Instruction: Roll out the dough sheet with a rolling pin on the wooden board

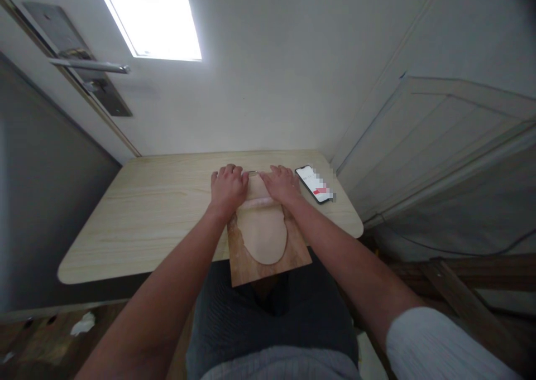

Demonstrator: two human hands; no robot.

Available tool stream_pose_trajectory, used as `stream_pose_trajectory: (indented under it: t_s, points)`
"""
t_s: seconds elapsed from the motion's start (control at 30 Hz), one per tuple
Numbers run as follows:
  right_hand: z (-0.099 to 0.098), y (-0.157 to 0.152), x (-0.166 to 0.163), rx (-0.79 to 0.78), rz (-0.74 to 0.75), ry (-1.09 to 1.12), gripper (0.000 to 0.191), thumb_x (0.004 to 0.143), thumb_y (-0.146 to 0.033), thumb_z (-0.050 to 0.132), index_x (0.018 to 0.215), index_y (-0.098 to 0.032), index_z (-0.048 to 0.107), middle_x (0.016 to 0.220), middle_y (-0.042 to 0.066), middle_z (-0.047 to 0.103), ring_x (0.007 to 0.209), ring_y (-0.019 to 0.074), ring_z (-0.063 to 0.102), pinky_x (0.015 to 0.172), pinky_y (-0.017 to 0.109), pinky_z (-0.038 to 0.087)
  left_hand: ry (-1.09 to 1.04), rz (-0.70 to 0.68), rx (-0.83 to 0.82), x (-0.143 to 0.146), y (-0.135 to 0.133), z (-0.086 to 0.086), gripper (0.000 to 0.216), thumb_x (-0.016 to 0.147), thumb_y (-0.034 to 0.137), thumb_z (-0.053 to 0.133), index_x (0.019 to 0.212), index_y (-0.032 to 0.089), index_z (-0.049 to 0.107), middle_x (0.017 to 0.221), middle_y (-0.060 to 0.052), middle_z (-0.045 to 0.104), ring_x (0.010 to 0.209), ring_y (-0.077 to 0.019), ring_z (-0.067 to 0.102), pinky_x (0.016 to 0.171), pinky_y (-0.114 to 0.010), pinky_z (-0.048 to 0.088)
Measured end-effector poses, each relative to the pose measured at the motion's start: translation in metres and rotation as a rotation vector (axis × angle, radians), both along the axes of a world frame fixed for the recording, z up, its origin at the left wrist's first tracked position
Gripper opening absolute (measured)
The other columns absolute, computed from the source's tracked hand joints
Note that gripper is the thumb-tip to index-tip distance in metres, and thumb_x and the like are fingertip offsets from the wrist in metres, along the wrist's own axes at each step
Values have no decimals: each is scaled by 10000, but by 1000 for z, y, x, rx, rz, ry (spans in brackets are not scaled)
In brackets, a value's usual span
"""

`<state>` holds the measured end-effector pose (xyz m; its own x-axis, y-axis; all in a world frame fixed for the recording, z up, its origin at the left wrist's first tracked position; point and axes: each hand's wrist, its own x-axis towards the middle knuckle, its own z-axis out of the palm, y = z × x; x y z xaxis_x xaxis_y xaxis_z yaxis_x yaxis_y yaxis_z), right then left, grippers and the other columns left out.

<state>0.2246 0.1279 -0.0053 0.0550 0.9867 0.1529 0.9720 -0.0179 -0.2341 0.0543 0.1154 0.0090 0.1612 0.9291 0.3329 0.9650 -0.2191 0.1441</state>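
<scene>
A flattened oval sheet of pale dough [264, 236] lies on a brown wooden board [247, 269]. Across its far part runs a whitish bar, seemingly a rolling pin [257, 202], whose ends disappear under my hands. My left hand [229, 186] is at the board's far left, fingers bent forward and down. On the far right, my right hand [281, 184] mirrors it, thumb pointing inward. Both palms press down over the rolling pin, and they hide its ends and the board's far corners. Between my thumbs shows a small metal piece [253, 173], too small to name.
The board lies on a light wood-grain table [154, 212], its near end jutting past the edge over my lap. A smartphone [315, 184] with a lit screen lies right of my right hand. Behind the table stands a white door with a metal handle [90, 65].
</scene>
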Motion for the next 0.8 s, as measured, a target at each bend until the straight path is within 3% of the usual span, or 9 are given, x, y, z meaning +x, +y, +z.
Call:
stream_pose_trajectory:
  t_s: [0.27,0.8]
  points:
    - [2,-16,0,23,9,0,604,1003,-640,367,1348,-197,590,1368,139,609,1247,329,536,1051,498,391,14,-12,-54,-2,-10,-3,472,1038,420,258,1173,179,640,1220,-146,641,1130,-296,583,937,-432,442]
    - [3,-51,-1,25,-3,-9,587,986,-619,430,1420,-239,538,1494,112,526,1355,335,443,1125,556,296,60,-38,-23,-3,-43,-7,439,1035,407,275,1193,192,624,1255,-134,625,1151,-300,573,965,-467,440]
